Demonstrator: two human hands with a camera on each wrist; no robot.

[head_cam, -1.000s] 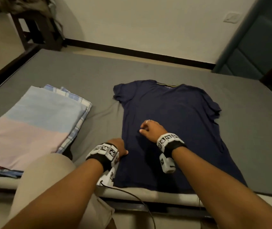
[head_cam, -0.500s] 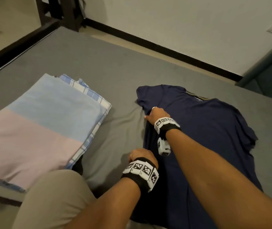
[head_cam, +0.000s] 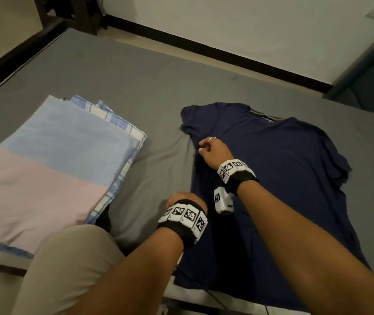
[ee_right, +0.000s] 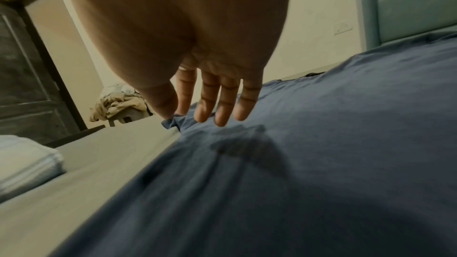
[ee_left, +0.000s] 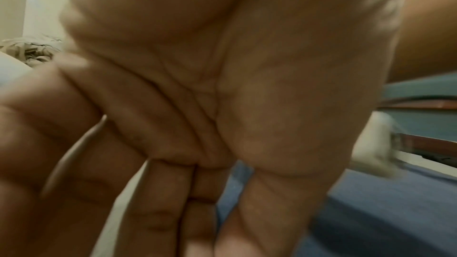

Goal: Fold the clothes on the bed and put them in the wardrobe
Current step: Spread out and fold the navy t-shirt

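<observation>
A grey bed is seen carrying a navy T-shirt spread flat beside a stack of folded sheets. The right hand is held over the shirt's left edge, fingers extended and relaxed. The left hand is placed at the lower edge, fingers straight.

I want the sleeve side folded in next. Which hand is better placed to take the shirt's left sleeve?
Right. The right hand hangs open just beside that sleeve on the shirt. The left hand sits lower, near the shirt's side edge.
</observation>
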